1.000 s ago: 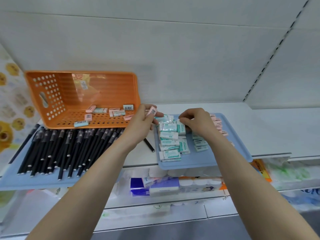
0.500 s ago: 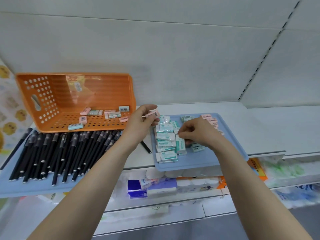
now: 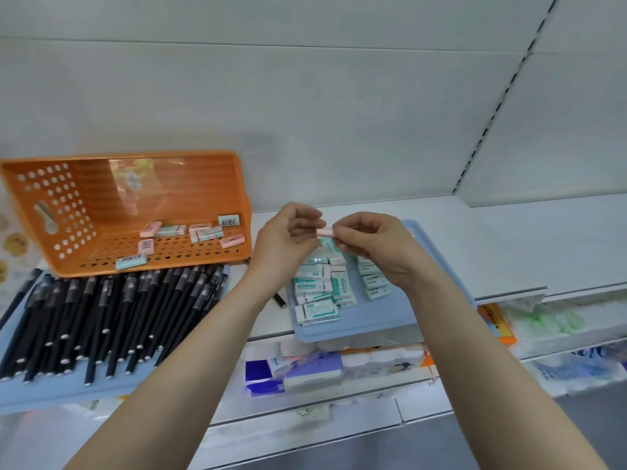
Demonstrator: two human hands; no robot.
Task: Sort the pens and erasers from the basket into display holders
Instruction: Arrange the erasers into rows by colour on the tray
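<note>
Just 2 bare forearms w/ bare hands tbh: left hand (image 3: 285, 242) & right hand (image 3: 376, 252), uncovered up to the frame edge.

There are one orange basket (image 3: 203, 184) holding eight erasers (image 3: 131, 261) and two blue trays (image 3: 51, 391) (image 3: 380, 317).

Shelf (image 3: 509, 245): basket (image 3: 210, 184), at left rear, holds loose erasers (image 3: 203, 232). Before it, pens (image 3: 112, 310) lie on the left tray (image 3: 68, 391). Right tray (image 3: 373, 320), at the front edge, carries stacked erasers (image 3: 319, 290); lone pen (image 3: 280, 299) lies between the trays.
</note>
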